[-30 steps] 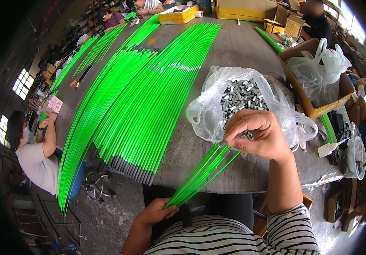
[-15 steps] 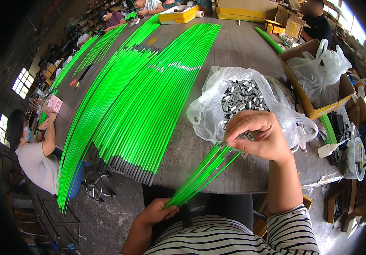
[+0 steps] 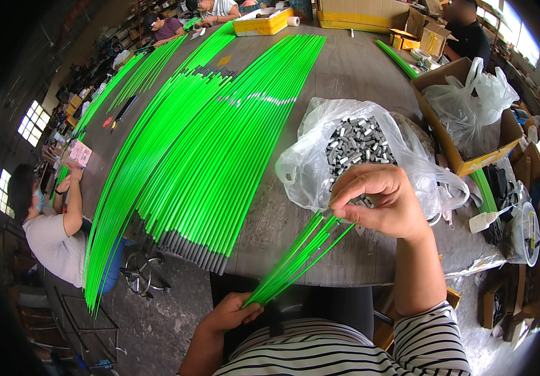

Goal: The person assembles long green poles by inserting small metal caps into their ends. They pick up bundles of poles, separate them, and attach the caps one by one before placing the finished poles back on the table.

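Note:
My left hand [image 3: 232, 311] is wrapped round the lower end of a small bunch of thin green rods [image 3: 295, 260]. The rods fan out upward to the right, over the table's front edge. At their upper ends, my right hand [image 3: 383, 200] pinches thumb and forefinger on a small grey cap [image 3: 328, 214], which meets a rod tip. How far the cap sits on the rod cannot be made out. Just behind that hand, an open clear plastic bag [image 3: 302, 160] holds a heap of small grey and silvery caps [image 3: 359, 141].
Long green rods [image 3: 220, 169] with dark grey ends cover the table's left and middle. A cardboard box [image 3: 514, 135] with plastic bags stands at the right, near a white squeeze bottle [image 3: 484, 221]. One person [image 3: 51, 235] sits at the left; others are at the far side.
Almost nothing differs. My right hand has shifted very slightly at the rod tips, still pinching; my left hand keeps its grip on the bunch.

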The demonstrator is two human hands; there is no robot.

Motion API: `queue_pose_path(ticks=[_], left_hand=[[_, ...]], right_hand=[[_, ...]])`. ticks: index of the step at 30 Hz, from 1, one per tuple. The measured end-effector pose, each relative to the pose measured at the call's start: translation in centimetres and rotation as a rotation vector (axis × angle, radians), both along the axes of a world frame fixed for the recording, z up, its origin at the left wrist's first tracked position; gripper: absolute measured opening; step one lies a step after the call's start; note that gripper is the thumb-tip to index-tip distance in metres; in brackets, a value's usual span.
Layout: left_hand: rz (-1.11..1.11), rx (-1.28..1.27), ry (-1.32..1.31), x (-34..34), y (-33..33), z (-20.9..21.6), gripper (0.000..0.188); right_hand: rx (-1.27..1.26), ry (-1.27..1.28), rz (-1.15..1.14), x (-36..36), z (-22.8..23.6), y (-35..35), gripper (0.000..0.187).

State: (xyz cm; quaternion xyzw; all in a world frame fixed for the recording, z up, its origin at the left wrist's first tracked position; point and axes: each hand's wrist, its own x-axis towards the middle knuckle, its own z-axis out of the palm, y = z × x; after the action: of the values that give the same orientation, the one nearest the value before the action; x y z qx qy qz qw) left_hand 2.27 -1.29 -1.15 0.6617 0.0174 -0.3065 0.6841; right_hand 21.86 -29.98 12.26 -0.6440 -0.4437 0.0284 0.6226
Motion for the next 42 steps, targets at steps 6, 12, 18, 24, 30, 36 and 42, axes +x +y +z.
queue_pose_path(ticks=[6,12,18,24,30,36,42], left_hand=[[0.010,-0.001,-0.016,-0.1,0.0,-0.1,0.012],[0.006,-0.007,-0.015,0.0,0.0,0.0,0.012],[-0.008,0.008,-0.020,0.0,0.0,-0.2,0.012],[0.069,-0.004,-0.001,-0.2,-0.3,-0.2,0.015],[0.134,-0.003,-0.003,-0.3,-0.1,0.3,0.015],[0.114,0.008,-0.010,-0.3,0.3,0.3,0.015],[0.126,-0.014,0.006,-0.3,-0.1,0.8,0.015]], right_hand=[[-0.005,-0.030,0.002,-0.1,0.1,0.0,0.013],[-0.039,-0.041,-0.002,-0.1,0.2,-0.1,0.012],[-0.079,-0.021,-0.014,-0.1,-0.2,0.2,0.009],[-0.031,0.024,-0.048,0.2,-0.5,0.0,0.011],[-0.541,-0.245,-0.742,1.9,-2.5,-0.6,0.005],[-1.021,-0.487,-0.850,3.4,-7.1,-0.3,0.001],[-1.093,-0.487,-0.796,3.0,-6.7,0.4,0.005]])
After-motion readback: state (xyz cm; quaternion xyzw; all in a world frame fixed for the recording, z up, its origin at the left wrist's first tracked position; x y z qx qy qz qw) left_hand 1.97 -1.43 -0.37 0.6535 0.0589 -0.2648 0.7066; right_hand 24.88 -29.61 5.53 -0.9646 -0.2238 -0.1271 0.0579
